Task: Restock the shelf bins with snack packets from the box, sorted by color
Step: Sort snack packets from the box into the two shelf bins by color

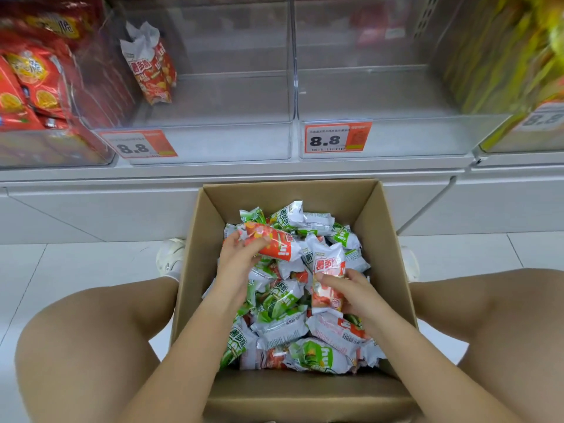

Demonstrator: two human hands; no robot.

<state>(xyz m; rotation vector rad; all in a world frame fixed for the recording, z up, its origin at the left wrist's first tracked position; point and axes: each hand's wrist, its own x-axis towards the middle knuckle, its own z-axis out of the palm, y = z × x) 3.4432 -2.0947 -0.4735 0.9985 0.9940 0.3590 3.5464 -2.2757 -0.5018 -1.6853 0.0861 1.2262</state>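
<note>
An open cardboard box point(387, 239) on the floor between my knees holds several red and green snack packets, among them a green one point(317, 355) at the near side. My left hand point(241, 254) grips a red packet point(274, 244) lying sideways above the pile. My right hand point(345, 288) holds another red packet point(328, 279) upright. On the shelf above, the left clear bin point(213, 138) has one red packet point(151, 64) leaning at its back left corner. The right clear bin point(412, 135) holds no packets.
Orange 8.8 price tags point(337, 136) hang on both bin fronts. A bin of red snack bags point(27, 87) stands at the far left, a bin of yellow-green bags point(503, 56) at the far right. My white shoe point(171, 254) rests left of the box on the tiled floor.
</note>
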